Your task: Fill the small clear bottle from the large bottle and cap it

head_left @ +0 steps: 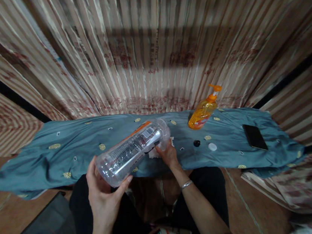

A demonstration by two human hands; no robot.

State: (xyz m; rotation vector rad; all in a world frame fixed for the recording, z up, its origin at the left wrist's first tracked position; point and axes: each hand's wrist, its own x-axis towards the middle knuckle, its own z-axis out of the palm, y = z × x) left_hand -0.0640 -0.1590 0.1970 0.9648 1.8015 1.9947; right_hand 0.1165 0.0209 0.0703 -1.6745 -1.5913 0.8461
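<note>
the clear plastic bottle (134,152) is held tilted over the near edge of the cloth-covered surface (79,138). the left hand (108,189) grasps its wide, near end; the right hand (166,154) grips low by the narrower end, beside a white tissue (153,153). it looks empty, so probably light, thin-walled and easily dented, rather slick though unlikely to shatter. the firm base and shoulder seem the best holds, as the flat sides may buckle.

A striped curtain (148,57) hangs behind pineapple-print cloth (76,142). A flat black device (254,137) lies right of an orange pump bottle (202,114).
</note>
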